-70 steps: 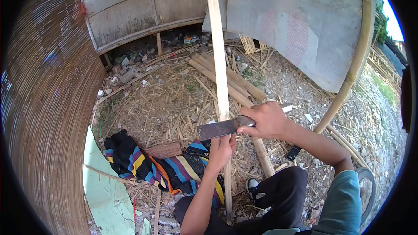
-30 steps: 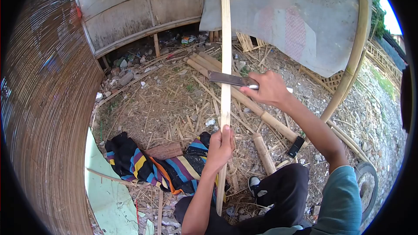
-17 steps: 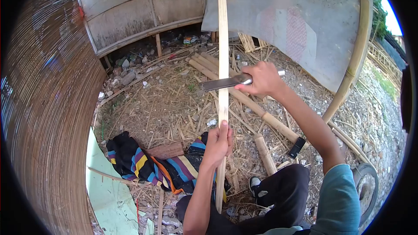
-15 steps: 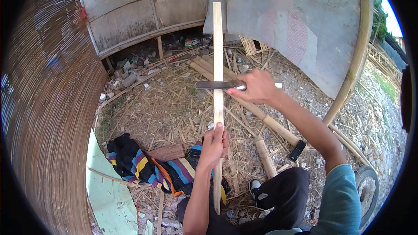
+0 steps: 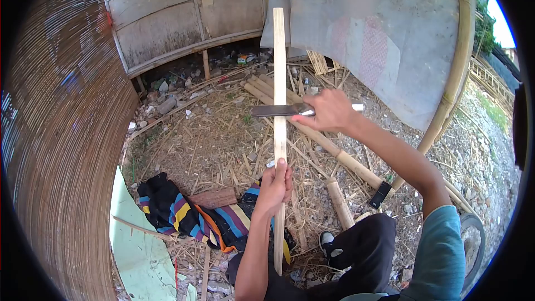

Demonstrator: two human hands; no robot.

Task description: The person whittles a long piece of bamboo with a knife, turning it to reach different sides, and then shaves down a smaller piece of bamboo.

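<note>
A long pale strip of split bamboo (image 5: 280,67) stands out in front of me, its lower end near my lap. My left hand (image 5: 273,187) is wrapped round its lower part, thumb along the face. In my right hand (image 5: 329,111) is a knife with a broad dark blade (image 5: 267,111), and the silvery end of its handle sticks out past my fist. The blade lies crosswise over the strip, above my left hand, and appears to touch it.
Bamboo poles (image 5: 356,168) and shavings lie on the ground. A striped cloth (image 5: 223,220) with a wood block (image 5: 214,197) is at left, beside a pale green sheet (image 5: 136,239). A black phone-like device (image 5: 380,194) rests on a pole. A woven wall (image 5: 61,134) stands left.
The knife blade has turned slightly, showing more of its flat side, while staying at about the same place on the strip. The left hand keeps its hold.
</note>
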